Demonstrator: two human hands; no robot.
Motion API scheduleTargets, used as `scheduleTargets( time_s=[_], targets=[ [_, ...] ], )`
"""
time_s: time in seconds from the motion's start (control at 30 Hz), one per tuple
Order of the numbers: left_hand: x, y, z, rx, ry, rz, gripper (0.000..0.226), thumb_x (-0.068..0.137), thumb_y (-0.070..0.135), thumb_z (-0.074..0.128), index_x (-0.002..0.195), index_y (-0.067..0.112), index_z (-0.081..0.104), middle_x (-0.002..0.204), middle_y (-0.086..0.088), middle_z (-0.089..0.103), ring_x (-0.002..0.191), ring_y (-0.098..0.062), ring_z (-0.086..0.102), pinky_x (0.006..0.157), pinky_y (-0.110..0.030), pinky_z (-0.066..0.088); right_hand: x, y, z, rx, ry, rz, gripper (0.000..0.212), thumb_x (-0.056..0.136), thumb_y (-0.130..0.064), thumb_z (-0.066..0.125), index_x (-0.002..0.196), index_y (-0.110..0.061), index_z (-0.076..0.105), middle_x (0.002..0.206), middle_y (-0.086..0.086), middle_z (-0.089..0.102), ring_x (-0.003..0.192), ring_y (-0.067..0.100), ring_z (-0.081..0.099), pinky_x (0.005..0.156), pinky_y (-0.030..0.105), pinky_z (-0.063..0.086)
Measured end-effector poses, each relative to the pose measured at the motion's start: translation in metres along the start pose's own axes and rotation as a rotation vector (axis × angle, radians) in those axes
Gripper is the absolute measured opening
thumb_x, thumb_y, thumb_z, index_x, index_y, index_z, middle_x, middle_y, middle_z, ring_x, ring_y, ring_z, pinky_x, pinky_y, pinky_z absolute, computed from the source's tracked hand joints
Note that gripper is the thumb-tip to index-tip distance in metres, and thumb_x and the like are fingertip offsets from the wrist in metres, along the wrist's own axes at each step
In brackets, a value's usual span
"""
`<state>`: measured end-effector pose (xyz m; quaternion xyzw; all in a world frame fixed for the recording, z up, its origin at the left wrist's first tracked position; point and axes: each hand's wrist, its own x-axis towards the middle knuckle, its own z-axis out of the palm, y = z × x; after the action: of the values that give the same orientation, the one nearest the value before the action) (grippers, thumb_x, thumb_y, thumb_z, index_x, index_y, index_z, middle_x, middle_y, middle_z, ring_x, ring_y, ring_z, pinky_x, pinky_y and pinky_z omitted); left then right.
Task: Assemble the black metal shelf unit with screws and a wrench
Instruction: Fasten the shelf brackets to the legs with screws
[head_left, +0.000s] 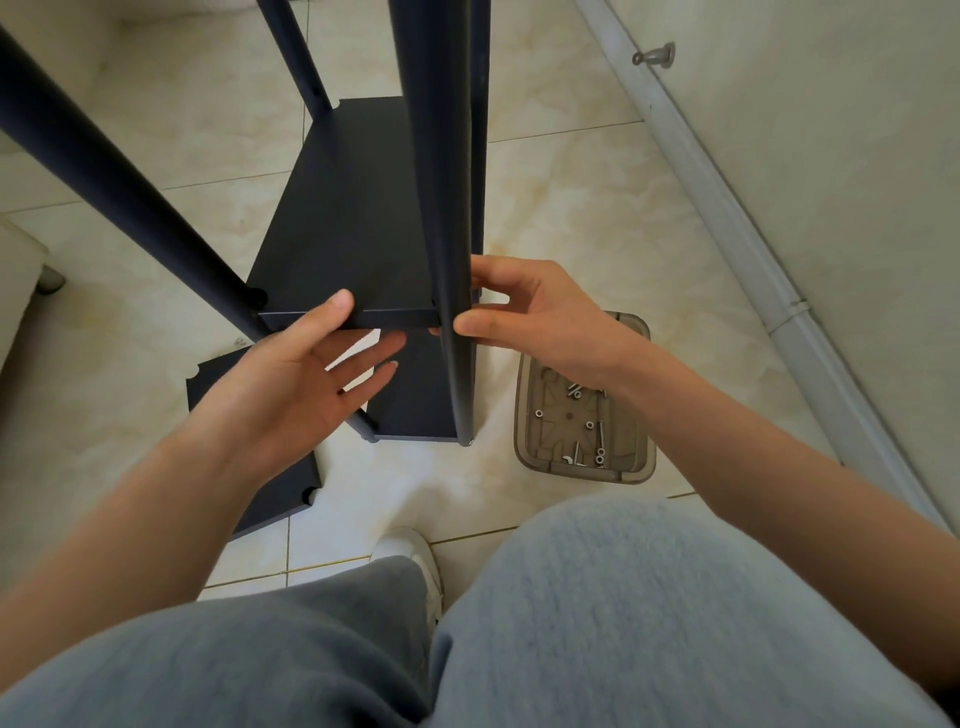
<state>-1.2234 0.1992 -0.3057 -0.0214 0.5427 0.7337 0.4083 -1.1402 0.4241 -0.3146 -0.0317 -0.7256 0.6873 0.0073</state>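
While left hand (291, 374) props matte-black shelf (348, 218) on spread fingers, right hand (540, 322) pinches upright post (447, 208).

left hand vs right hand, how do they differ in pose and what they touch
The left hand lies palm up, fingers straight and spread under the shelf, thumb on its front edge; the right hand is curled, thumb and forefinger pinching the post. The left hand is along the shelf's edge; the right hand is at its corner. Both are bare and work at the same shelf level.
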Motion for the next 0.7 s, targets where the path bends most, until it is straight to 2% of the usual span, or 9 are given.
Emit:
scheduleTargets(
  time_s=[0.1,0.2,0.3,0.37,0.4,0.47,0.57,0.63,0.7],
  targets=[
    [-0.013,0.018,-0.002,0.303,0.037,-0.121,0.053,0.071,0.034,0.078,0.12,0.013,0.07,0.121,-0.007,0.073,0.107,-0.027,0.072,0.076,-0.028,0.061,0.0,0.0,0.0,0.001,0.0,0.003,0.044,0.091,-0.001,0.065,0.134,-0.009,0.058,0.116,0.0,0.068,0.108,0.012,0.067,0.095,0.034,0.055],
    [-0.028,0.039,0.006,0.623,0.016,-0.139,0.057,0.057,0.039,0.081,0.106,0.011,0.076,0.109,-0.007,0.077,0.096,-0.025,0.076,0.068,-0.025,0.06,0.001,-0.001,0.001,-0.012,0.007,0.012,0.043,0.091,-0.003,0.065,0.132,-0.014,0.06,0.114,-0.003,0.069,0.106,0.011,0.068,0.091,0.029,0.056],
    [-0.033,0.054,0.024,0.771,0.102,0.159,0.05,0.054,0.041,0.081,0.097,0.015,0.078,0.094,-0.004,0.079,0.08,-0.02,0.077,0.065,-0.021,0.059,0.001,0.0,-0.001,0.002,-0.007,0.013,0.044,0.091,-0.003,0.065,0.133,-0.014,0.059,0.112,-0.003,0.07,0.106,0.015,0.069,0.092,0.032,0.056],
    [-0.031,0.059,0.037,0.787,0.16,0.402,0.032,0.066,0.03,0.083,0.095,0.02,0.076,0.089,-0.002,0.079,0.074,-0.014,0.076,0.068,-0.02,0.06,0.001,0.0,-0.001,0.007,-0.014,0.012,0.044,0.091,-0.002,0.065,0.133,-0.013,0.059,0.111,-0.003,0.069,0.106,0.017,0.069,0.094,0.036,0.056],
    [-0.03,0.061,0.043,0.822,0.16,0.487,0.025,0.072,0.025,0.084,0.095,0.026,0.076,0.091,0.001,0.079,0.077,-0.012,0.075,0.071,-0.02,0.06,0.001,0.0,-0.001,0.013,-0.02,0.009,0.045,0.091,-0.002,0.065,0.134,-0.011,0.058,0.111,-0.002,0.069,0.106,0.019,0.069,0.095,0.04,0.055],
    [-0.027,0.063,0.056,0.945,0.089,0.567,0.029,0.077,0.023,0.084,0.101,0.035,0.075,0.098,0.011,0.077,0.092,-0.007,0.072,0.082,-0.022,0.059,0.001,0.0,-0.002,0.024,-0.033,0.0,0.046,0.09,0.0,0.065,0.135,-0.009,0.058,0.111,0.0,0.069,0.107,0.022,0.068,0.097,0.045,0.054],
    [-0.024,0.06,0.075,1.047,-0.062,0.554,0.043,0.072,0.037,0.081,0.112,0.042,0.068,0.11,0.021,0.073,0.109,-0.001,0.067,0.1,-0.029,0.051,0.002,0.001,-0.003,0.033,-0.046,-0.016,0.045,0.09,0.0,0.065,0.133,-0.011,0.058,0.118,0.006,0.068,0.11,0.024,0.067,0.099,0.048,0.052],
    [-0.022,0.058,0.085,1.071,-0.087,0.566,0.048,0.071,0.043,0.079,0.116,0.042,0.064,0.112,0.023,0.072,0.112,0.002,0.065,0.104,-0.03,0.049,0.002,0.002,-0.004,0.04,-0.056,-0.024,0.045,0.09,-0.001,0.065,0.134,-0.01,0.057,0.124,0.011,0.066,0.113,0.025,0.066,0.099,0.047,0.052],
    [-0.018,0.056,0.089,1.049,-0.093,0.586,0.034,0.081,0.032,0.08,0.112,0.035,0.068,0.109,0.019,0.074,0.107,0.002,0.067,0.098,-0.025,0.054,0.003,0.003,-0.004,0.037,-0.058,-0.028,0.044,0.09,-0.001,0.066,0.133,-0.008,0.058,0.123,0.013,0.067,0.113,0.026,0.066,0.1,0.048,0.051]
  ],
)
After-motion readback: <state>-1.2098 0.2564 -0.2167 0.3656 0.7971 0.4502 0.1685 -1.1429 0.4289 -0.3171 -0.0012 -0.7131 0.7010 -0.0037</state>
